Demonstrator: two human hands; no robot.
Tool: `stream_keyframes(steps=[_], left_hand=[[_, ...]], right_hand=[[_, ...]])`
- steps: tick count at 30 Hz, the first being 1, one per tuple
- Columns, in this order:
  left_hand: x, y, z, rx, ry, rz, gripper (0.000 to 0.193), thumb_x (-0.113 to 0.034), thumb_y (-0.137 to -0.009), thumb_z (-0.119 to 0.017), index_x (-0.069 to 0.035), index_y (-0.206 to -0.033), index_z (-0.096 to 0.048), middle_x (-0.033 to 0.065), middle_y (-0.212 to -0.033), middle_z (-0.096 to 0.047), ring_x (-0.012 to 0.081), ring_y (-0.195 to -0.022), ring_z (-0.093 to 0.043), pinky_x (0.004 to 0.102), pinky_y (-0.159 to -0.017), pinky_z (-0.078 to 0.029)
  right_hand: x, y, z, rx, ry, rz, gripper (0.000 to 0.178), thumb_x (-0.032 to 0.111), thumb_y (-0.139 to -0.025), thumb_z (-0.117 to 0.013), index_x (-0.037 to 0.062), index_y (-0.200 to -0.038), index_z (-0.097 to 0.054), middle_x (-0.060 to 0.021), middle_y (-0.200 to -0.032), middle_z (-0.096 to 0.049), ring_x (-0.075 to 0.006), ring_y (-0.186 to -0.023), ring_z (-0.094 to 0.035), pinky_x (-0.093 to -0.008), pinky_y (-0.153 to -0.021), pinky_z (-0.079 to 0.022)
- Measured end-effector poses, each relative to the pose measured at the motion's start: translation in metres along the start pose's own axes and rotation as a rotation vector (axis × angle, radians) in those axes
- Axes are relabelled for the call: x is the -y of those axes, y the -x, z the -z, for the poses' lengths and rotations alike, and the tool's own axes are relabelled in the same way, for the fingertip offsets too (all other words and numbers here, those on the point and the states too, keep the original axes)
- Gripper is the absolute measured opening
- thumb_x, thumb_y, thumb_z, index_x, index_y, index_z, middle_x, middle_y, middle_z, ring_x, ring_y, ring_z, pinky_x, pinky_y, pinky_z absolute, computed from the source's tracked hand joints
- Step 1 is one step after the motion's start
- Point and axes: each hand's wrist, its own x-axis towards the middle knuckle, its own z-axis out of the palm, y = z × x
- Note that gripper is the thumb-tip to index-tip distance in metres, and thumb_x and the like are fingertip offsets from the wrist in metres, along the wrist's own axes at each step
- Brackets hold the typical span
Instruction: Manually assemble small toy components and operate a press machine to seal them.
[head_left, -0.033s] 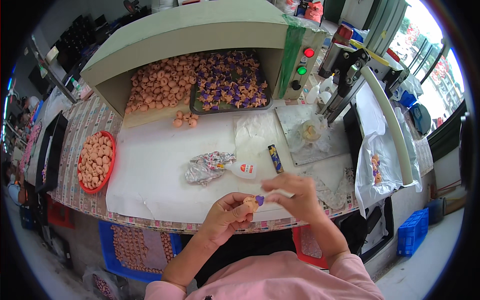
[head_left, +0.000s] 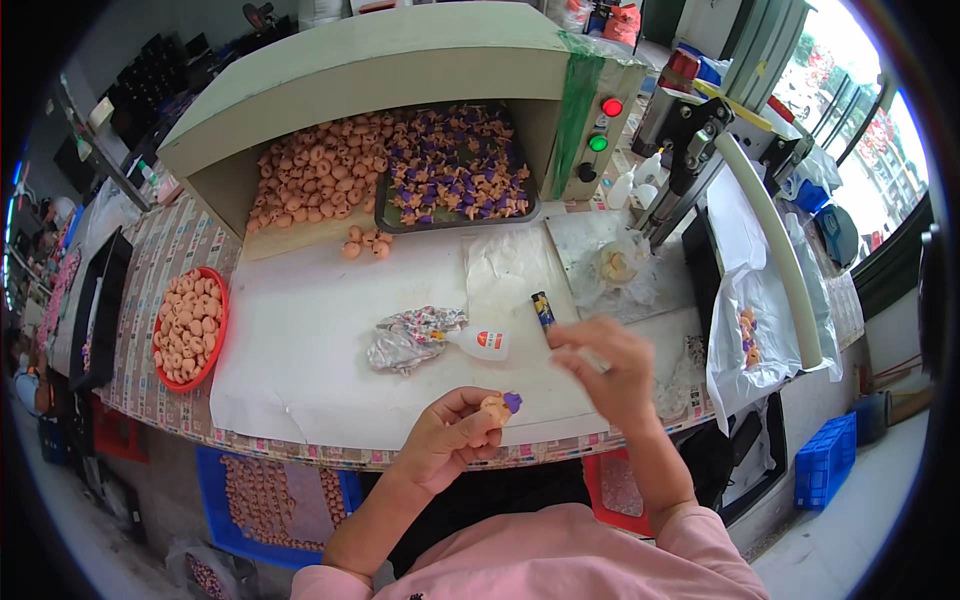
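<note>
Between thumb and fingers of my left hand (head_left: 455, 440) is a small peach-and-purple toy figure (head_left: 497, 407), its purple part pointing up and right. My right hand (head_left: 615, 375), slightly blurred, is raised to the right of it, apart from the figure. Its thumb and fingers are spread, with nothing visible between them. Its fingertips overlap the lower end of a dark blue and yellow tube (head_left: 542, 308) on the white sheet; I cannot tell whether they touch. Left of the tube lies a white squeeze bottle (head_left: 484, 345) beside a crumpled patterned cloth (head_left: 405, 338).
A box-shaped machine (head_left: 400, 50) shelters many round peach pieces (head_left: 325, 165) and a dark tray (head_left: 460, 222) of peach-and-purple figures. A red basket (head_left: 226, 310) of peach pieces stands at left. A metal press (head_left: 690, 160) rises at right. Below the table edge is a blue bin (head_left: 215, 500).
My right hand has moved right and slightly up, away from the toy figure, towards the tube. My left hand still holds the figure in nearly the same place.
</note>
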Motion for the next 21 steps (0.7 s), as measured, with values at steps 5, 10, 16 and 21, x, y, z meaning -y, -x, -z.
stream_keyframes(steps=[5,10,16,21], left_hand=[[0.003,0.000,0.006,0.084,0.083,-0.043,0.031,-0.017,-0.088,-0.068,-0.009,-0.116,-0.058,0.0080,-0.102,-0.063,0.0124,-0.073,-0.052,0.0264,-0.062,-0.044],[0.012,-0.005,-0.011,0.151,0.092,-0.027,0.032,-0.016,-0.089,-0.066,-0.010,-0.120,-0.058,0.0085,-0.105,-0.063,0.0136,-0.076,-0.053,0.0273,-0.064,-0.043],[0.009,0.005,0.003,0.159,0.147,-0.074,0.037,-0.018,-0.087,-0.069,-0.012,-0.121,-0.057,0.0100,-0.110,-0.063,0.0147,-0.080,-0.055,0.0287,-0.067,-0.045],[-0.001,0.008,0.015,0.038,0.162,-0.137,0.039,-0.013,-0.085,-0.070,-0.007,-0.121,-0.057,0.0124,-0.109,-0.062,0.0182,-0.083,-0.060,0.0285,-0.066,-0.047]], right_hand=[[-0.003,-0.089,0.089,-0.858,0.546,0.389,0.024,0.012,-0.099,-0.050,0.0027,-0.114,-0.066,-0.0105,-0.110,-0.067,-0.0131,-0.096,-0.061,-0.0255,-0.084,-0.048],[0.025,-0.167,0.129,-0.717,0.306,0.306,0.025,0.018,-0.096,-0.056,0.0099,-0.117,-0.068,-0.0033,-0.110,-0.068,-0.0091,-0.099,-0.060,-0.0234,-0.089,-0.044],[-0.001,-0.133,0.121,-0.843,0.371,0.159,0.021,0.017,-0.093,-0.060,0.0078,-0.110,-0.070,-0.0034,-0.102,-0.070,-0.0079,-0.087,-0.061,-0.0229,-0.078,-0.047],[-0.042,-0.016,0.096,-0.262,0.481,-0.524,0.023,0.012,-0.080,-0.070,0.0014,-0.101,-0.070,-0.0111,-0.089,-0.070,-0.0138,-0.078,-0.064,-0.0274,-0.072,-0.049]])
